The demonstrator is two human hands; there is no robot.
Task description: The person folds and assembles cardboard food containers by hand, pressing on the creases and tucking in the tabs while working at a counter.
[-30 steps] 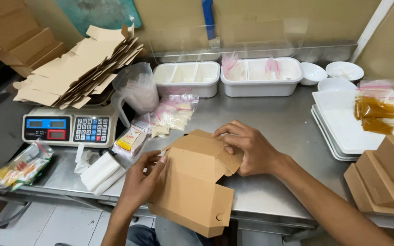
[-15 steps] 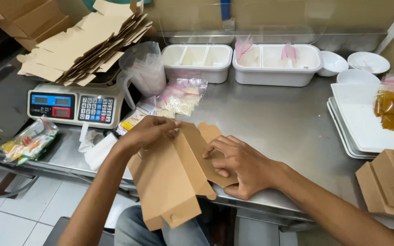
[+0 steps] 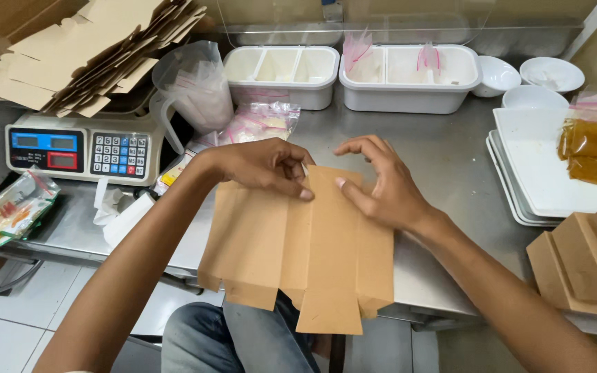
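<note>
A flat brown cardboard box blank (image 3: 298, 255) lies unfolded across the front edge of the steel counter (image 3: 443, 159), its lower flaps hanging past the edge over my lap. My left hand (image 3: 264, 164) pinches the blank's top edge near the middle. My right hand (image 3: 378, 183) rests on the upper right panel, thumb pressing a crease, fingers curled above it. Both hands meet at the top centre of the blank.
A stack of flat cardboard blanks (image 3: 84, 55) lies at the back left above a digital scale (image 3: 81, 148). A clear plastic jug (image 3: 191, 90), small sachet bags (image 3: 257, 121), two white divided tubs (image 3: 409, 76), white bowls (image 3: 547, 72), white trays (image 3: 540, 173) and folded boxes (image 3: 589, 262) surround the work spot.
The partly folded box has been opened and laid flat on the counter edge. Both hands have shifted up to its top edge.
</note>
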